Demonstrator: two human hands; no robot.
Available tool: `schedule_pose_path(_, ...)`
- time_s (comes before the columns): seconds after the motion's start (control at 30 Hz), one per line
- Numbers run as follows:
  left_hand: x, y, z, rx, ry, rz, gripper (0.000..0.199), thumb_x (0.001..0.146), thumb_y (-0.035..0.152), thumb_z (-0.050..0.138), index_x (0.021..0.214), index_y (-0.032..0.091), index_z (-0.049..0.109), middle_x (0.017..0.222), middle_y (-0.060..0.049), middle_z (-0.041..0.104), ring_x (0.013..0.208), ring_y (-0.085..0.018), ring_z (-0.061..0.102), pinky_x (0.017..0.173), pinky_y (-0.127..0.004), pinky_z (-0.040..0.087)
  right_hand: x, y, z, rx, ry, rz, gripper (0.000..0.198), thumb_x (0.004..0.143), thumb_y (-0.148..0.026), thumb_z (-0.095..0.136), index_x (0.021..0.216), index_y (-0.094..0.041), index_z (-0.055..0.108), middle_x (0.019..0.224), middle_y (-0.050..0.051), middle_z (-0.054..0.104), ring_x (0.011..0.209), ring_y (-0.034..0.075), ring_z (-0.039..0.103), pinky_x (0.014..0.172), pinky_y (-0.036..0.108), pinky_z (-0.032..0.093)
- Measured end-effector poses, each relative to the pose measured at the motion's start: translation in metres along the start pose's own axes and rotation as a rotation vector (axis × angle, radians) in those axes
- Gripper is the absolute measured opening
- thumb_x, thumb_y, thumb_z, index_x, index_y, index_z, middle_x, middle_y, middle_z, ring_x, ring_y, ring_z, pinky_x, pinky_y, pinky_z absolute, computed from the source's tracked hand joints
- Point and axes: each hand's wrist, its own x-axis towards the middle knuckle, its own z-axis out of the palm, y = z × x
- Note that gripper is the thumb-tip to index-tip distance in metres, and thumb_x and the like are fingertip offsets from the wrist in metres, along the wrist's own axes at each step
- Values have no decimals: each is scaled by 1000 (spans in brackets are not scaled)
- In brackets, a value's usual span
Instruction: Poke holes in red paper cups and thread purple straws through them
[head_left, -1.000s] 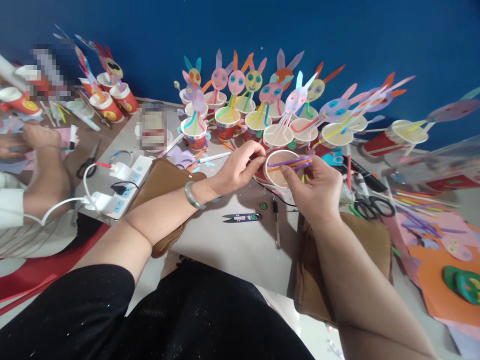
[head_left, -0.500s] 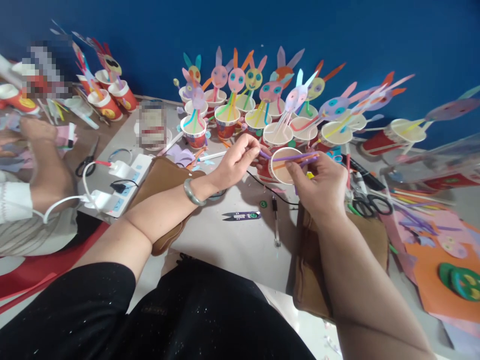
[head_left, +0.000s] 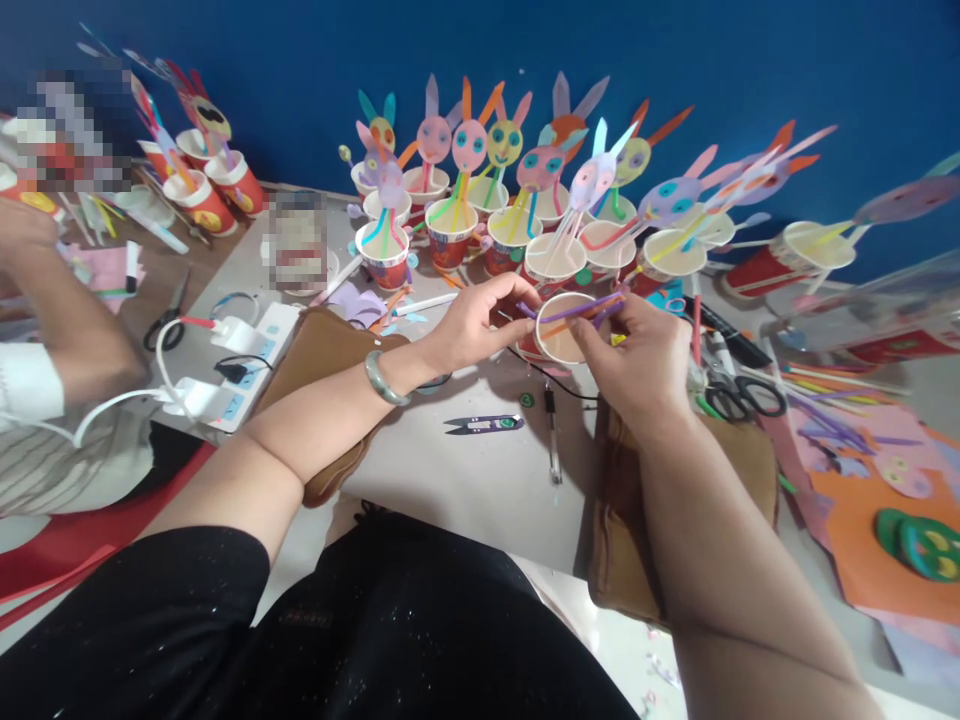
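A red paper cup [head_left: 551, 350] is tipped with its pale mouth toward me, between my two hands. My right hand [head_left: 639, 350] grips it from the right, thumb over the rim and most fingers hidden behind. Purple straws [head_left: 581, 309] and an orange straw [head_left: 556, 327] cross the mouth of the cup. At the cup's left rim, my left hand [head_left: 487, 318] has thumb and forefinger curved round the end of a purple straw; the exact contact is hard to see. Thread snips [head_left: 484, 425] and a pen [head_left: 553, 435] lie on the table below.
Paper cups with rabbit-faced straw figures [head_left: 450, 235] crowd the back by the blue wall. Scissors [head_left: 742, 395], coloured paper [head_left: 874, 510] and straws lie right. A power strip [head_left: 255, 365] and brown pads [head_left: 330, 365] sit left. A co-worker's arm [head_left: 75, 310] is at far left.
My left thumb and forefinger have parted from a tight pinch and moved slightly right, closer to the cup's rim. The cup has shifted a little left. The co-worker's arm has moved left.
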Motion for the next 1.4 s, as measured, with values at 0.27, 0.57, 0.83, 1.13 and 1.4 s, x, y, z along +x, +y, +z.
schedule_pose_path(0.27,2,2,-8,50,-54,41,54,85,63,76,116,20,66,120,-10,72,112,-23,70,94,-35,58,-6,-14,-11,-28,9,-39,27,87,-32,69,69,-25,51,62,-1,52,59,17,49,61,34,40)
schedule_pose_path(0.57,-7,-6,8,144,-249,-95,88,66,47,93,143,20,59,141,-13,69,134,-32,63,117,-49,49,-14,-38,-24,-172,-58,-290,42,91,-29,62,67,-27,28,63,2,52,68,21,57,64,35,40)
schedule_pose_path(0.83,-9,-8,7,81,-238,-9,83,70,50,91,142,22,59,138,-11,68,129,-31,65,112,-49,50,-17,-39,-32,-211,-94,-331,25,98,-31,59,75,-26,52,92,9,75,87,26,69,74,38,50)
schedule_pose_path(1.13,-8,-3,7,49,-195,-21,72,67,45,92,128,20,64,126,-10,73,114,-27,70,100,-41,56,-15,-39,-29,-126,-137,-333,30,95,-26,62,70,-27,47,100,9,78,94,27,72,77,39,53)
schedule_pose_path(1.4,-9,2,9,72,-179,-103,66,65,39,92,122,20,67,121,-8,75,110,-25,71,95,-37,55,-10,-31,-21,-65,-172,-285,36,94,-31,63,65,-26,43,71,4,61,69,21,57,66,36,42)
